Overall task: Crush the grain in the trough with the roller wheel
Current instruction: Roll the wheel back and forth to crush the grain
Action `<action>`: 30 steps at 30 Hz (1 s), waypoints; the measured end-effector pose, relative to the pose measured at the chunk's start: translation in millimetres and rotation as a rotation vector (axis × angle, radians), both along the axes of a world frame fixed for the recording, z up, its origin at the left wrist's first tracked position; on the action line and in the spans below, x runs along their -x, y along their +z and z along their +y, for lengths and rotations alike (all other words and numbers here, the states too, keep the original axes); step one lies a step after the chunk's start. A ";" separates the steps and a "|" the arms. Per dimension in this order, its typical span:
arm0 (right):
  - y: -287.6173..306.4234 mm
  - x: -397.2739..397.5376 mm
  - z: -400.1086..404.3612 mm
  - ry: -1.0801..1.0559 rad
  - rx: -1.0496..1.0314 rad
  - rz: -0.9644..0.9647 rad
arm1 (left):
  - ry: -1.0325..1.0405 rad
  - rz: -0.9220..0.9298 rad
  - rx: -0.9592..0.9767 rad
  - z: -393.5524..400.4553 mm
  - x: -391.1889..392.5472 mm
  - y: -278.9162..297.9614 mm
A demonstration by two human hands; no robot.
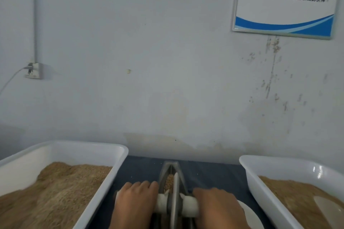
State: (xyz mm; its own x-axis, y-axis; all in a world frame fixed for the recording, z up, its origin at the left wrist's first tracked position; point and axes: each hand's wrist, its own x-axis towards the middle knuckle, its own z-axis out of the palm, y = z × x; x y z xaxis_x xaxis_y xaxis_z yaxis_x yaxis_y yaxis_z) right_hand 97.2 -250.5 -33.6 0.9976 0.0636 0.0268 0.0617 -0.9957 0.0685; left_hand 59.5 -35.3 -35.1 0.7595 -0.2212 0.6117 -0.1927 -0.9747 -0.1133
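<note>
The head view, the only one, looks down past a pale wall to a dark blue desk (141, 171). At its middle lies a narrow grey metal trough (181, 178), running away from the person toward the wall, with tan grain (169, 182) showing in its groove just ahead of the wheel. The roller wheel (175, 201) stands upright on edge in the trough, a thin grey disc with a white-wrapped axle (189, 205) sticking out to both sides.

The left hand (135, 202) is curled over the left end of the axle and grips it, knuckles forward. The right hand (217, 208) wraps the right end the same way. Both are closed on the axle, close beside the disc.

A white tray (119, 152) heaped with grain-like tan material sits just left of the trough, and a second white tray (249, 171) holding more of it sits to the right. A round white object (249, 215) peeks out beneath the right hand; what it is cannot be told.

Judging the risks: uneven pressure from the two hands could tilt the disc so it rides up the trough wall and jumps out. A hard push toward the far end could throw grain over the tip onto the desk. The fingers nearest the disc could also get pinched against the trough rim.
</note>
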 end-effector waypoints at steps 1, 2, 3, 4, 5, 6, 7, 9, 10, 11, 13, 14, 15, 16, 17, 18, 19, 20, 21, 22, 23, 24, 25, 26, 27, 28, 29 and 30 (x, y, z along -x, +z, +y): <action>15.8 -5.5 2.7 0.086 0.018 -0.035 | 0.001 0.038 -0.001 -0.4 -4.2 -0.1; 16.9 -0.9 -0.5 0.224 0.025 -0.078 | 0.023 0.104 -0.011 -0.1 -6.5 0.5; 19.8 -1.5 1.0 0.260 -0.018 -0.052 | 0.049 0.133 -0.018 0.1 -8.6 0.3; 16.8 2.7 5.5 0.278 -0.029 -0.047 | 0.081 0.143 -0.046 0.7 -12.7 -0.5; 23.2 -10.9 8.0 0.296 -0.028 -0.022 | 0.098 0.141 -0.050 1.3 -16.5 -0.3; 23.1 -14.3 10.1 0.281 -0.027 0.038 | 0.117 0.155 -0.046 2.1 -20.6 -0.4; 26.7 -22.2 9.9 0.280 -0.013 0.094 | 0.142 0.173 -0.052 2.6 -24.1 -0.8; 30.9 -35.9 10.4 0.269 -0.024 0.133 | 0.159 0.164 -0.032 2.4 -33.0 -1.2; 29.2 -40.1 10.2 0.262 -0.032 0.159 | 0.171 0.156 -0.030 2.8 -35.2 -2.6; 27.7 -42.9 9.7 0.274 -0.023 0.165 | 0.182 0.143 -0.031 2.8 -36.9 -2.4; 27.3 -47.0 10.1 0.282 -0.025 0.142 | 0.195 0.127 -0.041 2.5 -39.7 -3.9; 27.8 -46.2 10.0 0.282 -0.026 0.124 | 0.203 0.125 -0.046 2.3 -40.0 -4.0; 27.0 -45.0 9.4 0.290 -0.024 0.094 | 0.210 0.128 -0.052 1.7 -39.6 -3.8; 26.1 -42.4 9.1 0.292 -0.008 0.059 | 0.209 0.128 -0.054 1.1 -38.6 -4.0; 22.9 -40.9 8.5 0.302 -0.010 0.020 | 0.204 0.127 -0.051 1.2 -36.8 -4.1; 20.2 -36.9 8.3 0.305 -0.016 -0.005 | 0.200 0.127 -0.050 1.4 -34.2 -3.9; 17.4 -33.1 7.9 0.309 -0.020 -0.038 | 0.200 0.124 -0.054 1.3 -31.1 -3.2; 15.8 -28.6 7.6 0.302 -0.025 -0.072 | 0.198 0.116 -0.070 1.2 -28.7 -2.9; 12.8 -23.8 6.6 0.292 -0.041 -0.104 | 0.196 0.108 -0.088 0.3 -25.7 -2.9; 10.3 -18.2 6.1 0.277 -0.051 -0.135 | 0.193 0.102 -0.103 -0.9 -22.3 -2.9; 7.9 -13.0 5.3 0.265 -0.056 -0.170 | 0.190 0.104 -0.113 -1.8 -18.3 -2.4; 5.4 -6.3 5.2 0.254 -0.052 -0.207 | 0.184 0.112 -0.116 -2.1 -13.6 -2.6; 1.1 0.2 4.9 0.250 -0.049 -0.255 | 0.175 0.121 -0.112 -1.6 -7.6 -3.8; -3.0 7.4 4.8 0.247 -0.043 -0.315 | 0.162 0.123 -0.106 -0.7 -1.5 -5.2; -7.2 14.7 4.7 0.251 -0.032 -0.385 | 0.148 0.122 -0.100 0.5 5.5 -6.7; -9.7 23.1 4.8 0.262 -0.009 -0.450 | 0.133 0.122 -0.093 1.7 13.3 -8.7; -11.5 31.2 4.6 0.285 0.013 -0.507 | 0.120 0.121 -0.087 2.4 21.6 -10.9; -11.4 39.0 4.1 0.310 0.027 -0.544 | 0.112 0.112 -0.093 2.6 29.7 -13.2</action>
State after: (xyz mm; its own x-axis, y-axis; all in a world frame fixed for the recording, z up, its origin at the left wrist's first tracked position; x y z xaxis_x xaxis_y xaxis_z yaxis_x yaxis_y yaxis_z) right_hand 58.2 -246.5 -45.0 0.7769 0.3556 0.5196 0.2964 -0.9347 0.1964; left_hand 29.8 -32.7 -48.2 0.8447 -0.1829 0.5030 -0.0999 -0.9771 -0.1877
